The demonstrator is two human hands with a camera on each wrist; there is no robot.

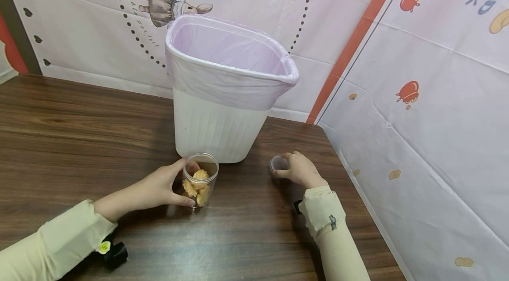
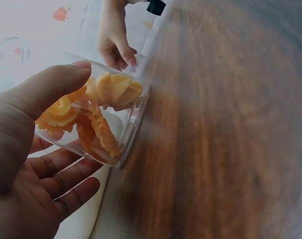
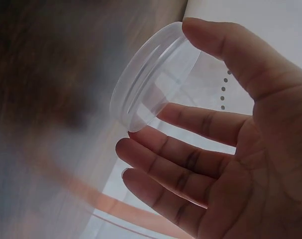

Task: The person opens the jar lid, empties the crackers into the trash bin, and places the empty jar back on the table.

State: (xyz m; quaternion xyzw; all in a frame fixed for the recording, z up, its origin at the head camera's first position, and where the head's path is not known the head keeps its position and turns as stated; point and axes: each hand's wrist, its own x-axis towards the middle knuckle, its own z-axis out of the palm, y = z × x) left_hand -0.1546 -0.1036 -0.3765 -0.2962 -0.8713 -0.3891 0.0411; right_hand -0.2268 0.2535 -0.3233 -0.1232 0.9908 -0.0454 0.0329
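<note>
In the head view my left hand (image 1: 163, 186) grips a clear plastic jar (image 1: 212, 179) by its side, thumb at the front. The jar is upright, its round top uncovered, and several golden ridged cookies (image 1: 200, 181) lie inside. Seen from the left wrist, the cookies (image 2: 103, 124) rest toward the base, close to the wood. Off to the right, my right hand (image 1: 300, 169) holds a clear round lid (image 1: 278, 164) near the table. In the right wrist view, thumb and fingertips pinch the lid (image 3: 151, 74) by its edge.
A white bin (image 1: 216, 122) with a pale purple liner (image 1: 230, 84) stands on the dark wooden table (image 1: 79, 139), just behind the jar. Printed cloth walls (image 1: 417, 148) rise at the back and right of the table.
</note>
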